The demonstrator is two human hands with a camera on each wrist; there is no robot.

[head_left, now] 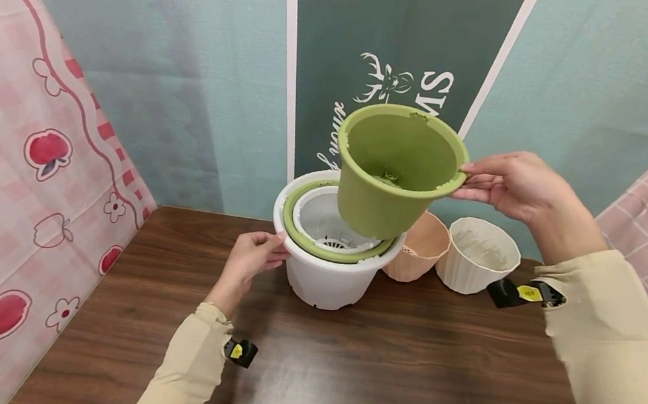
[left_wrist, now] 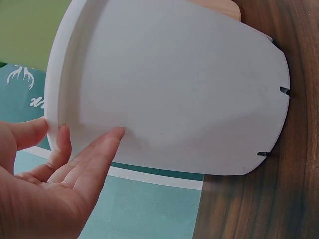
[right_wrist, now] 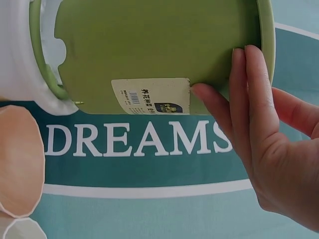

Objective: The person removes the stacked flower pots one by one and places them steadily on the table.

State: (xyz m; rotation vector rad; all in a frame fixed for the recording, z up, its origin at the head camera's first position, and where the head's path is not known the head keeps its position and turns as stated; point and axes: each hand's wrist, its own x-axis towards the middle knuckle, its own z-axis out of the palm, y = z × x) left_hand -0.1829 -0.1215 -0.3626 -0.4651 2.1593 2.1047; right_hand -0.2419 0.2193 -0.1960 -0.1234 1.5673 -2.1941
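A green flowerpot point(head_left: 375, 201) hangs tilted above a nested stack of pots, its rim between the thumb and fingers of my right hand point(head_left: 526, 188). A paper label point(right_wrist: 152, 95) shows on its side in the right wrist view. Below it stands a large white flowerpot point(head_left: 326, 285) on the table. Inside that sit another green pot point(head_left: 292, 230) and a smaller white pot point(head_left: 312, 214), which the lifted pot partly covers. My left hand point(head_left: 251, 260) holds the large white pot's left rim, thumb at the edge and fingertips against the outer wall.
To the right of the stack stand a peach fluted pot point(head_left: 413, 264) and a cream fluted pot point(head_left: 474, 272). A teal curtain with a deer print point(head_left: 394, 83) hangs behind the wooden table point(head_left: 401, 371). Pink patterned cloth point(head_left: 30, 195) borders the left side.
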